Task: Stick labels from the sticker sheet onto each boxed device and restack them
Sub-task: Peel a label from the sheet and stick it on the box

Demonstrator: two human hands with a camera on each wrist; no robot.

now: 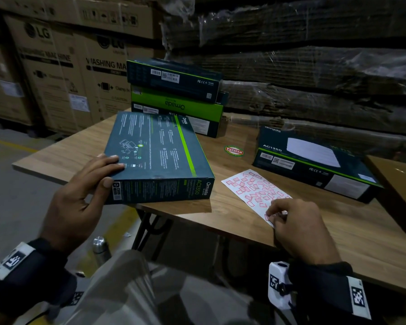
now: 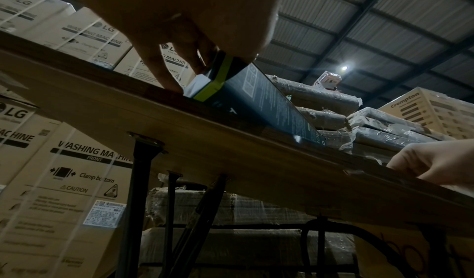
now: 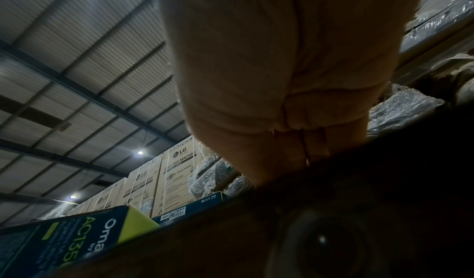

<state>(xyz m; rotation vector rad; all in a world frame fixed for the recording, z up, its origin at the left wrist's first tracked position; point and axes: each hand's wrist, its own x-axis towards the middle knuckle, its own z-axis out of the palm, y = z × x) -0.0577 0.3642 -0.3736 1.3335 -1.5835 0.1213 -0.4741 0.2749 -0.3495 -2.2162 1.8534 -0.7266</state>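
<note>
A dark teal and green Omada device box lies tilted at the table's near left corner, overhanging the edge. My left hand grips its near left corner, fingers on top and thumb on the side; the left wrist view shows the same box and fingers. A white sticker sheet with several red-outlined labels lies on the wooden table. My right hand pinches a label at the sheet's near end. The right wrist view shows the box and curled fingers.
A stack of Omada boxes stands at the table's back. Another box lies at the right. A round red sticker sits mid-table. A steel bottle stands below. LG cartons and wrapped bundles wall the back.
</note>
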